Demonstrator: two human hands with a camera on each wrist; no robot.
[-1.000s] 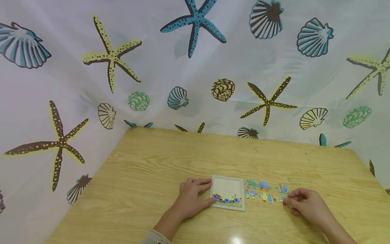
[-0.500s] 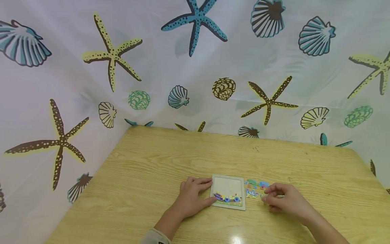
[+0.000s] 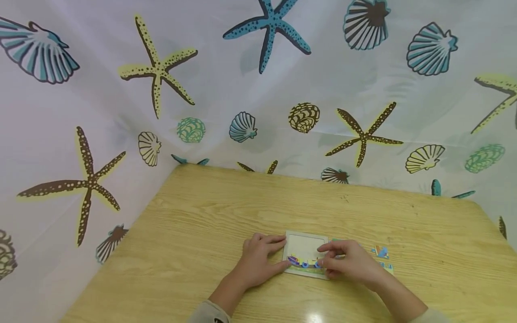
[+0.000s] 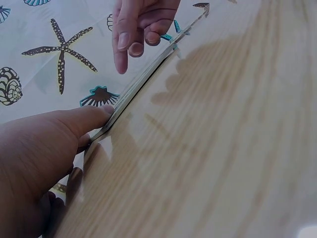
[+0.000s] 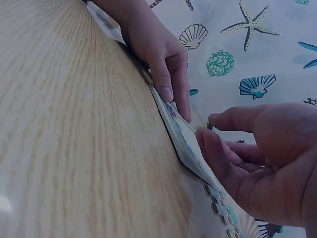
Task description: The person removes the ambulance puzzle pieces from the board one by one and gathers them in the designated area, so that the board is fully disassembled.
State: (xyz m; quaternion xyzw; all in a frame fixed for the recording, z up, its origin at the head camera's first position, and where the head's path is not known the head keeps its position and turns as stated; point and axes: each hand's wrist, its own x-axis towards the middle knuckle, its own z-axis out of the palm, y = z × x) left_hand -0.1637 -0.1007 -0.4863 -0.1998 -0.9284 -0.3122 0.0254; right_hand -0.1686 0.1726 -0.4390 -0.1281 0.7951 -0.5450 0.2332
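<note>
A square puzzle tray (image 3: 307,234) with a pale frame lies on the table. Along its lower part runs a strip of fitted pieces showing a colourful vehicle with blue wheels (image 3: 304,265). My left hand (image 3: 259,261) rests at the tray's left edge, fingers at the upper corner and thumb lower down. Over the tray's right side hovers my right hand (image 3: 349,264), index finger extended and the other fingers loosely bent. In the right wrist view, a gap shows between index and thumb of that right hand (image 5: 267,158), and no piece is visible in it.
Loose puzzle pieces (image 3: 380,252) lie right of the tray, partly hidden behind the right hand; more pieces (image 5: 223,208) show beyond the tray's edge in the right wrist view. A wood-grain table (image 3: 226,202) extends around. Behind hangs a shell-and-starfish curtain (image 3: 274,89).
My right hand has moved left from the loose pieces at the far right to above the tray. My left hand keeps its place on the tray. The head view has shifted slightly.
</note>
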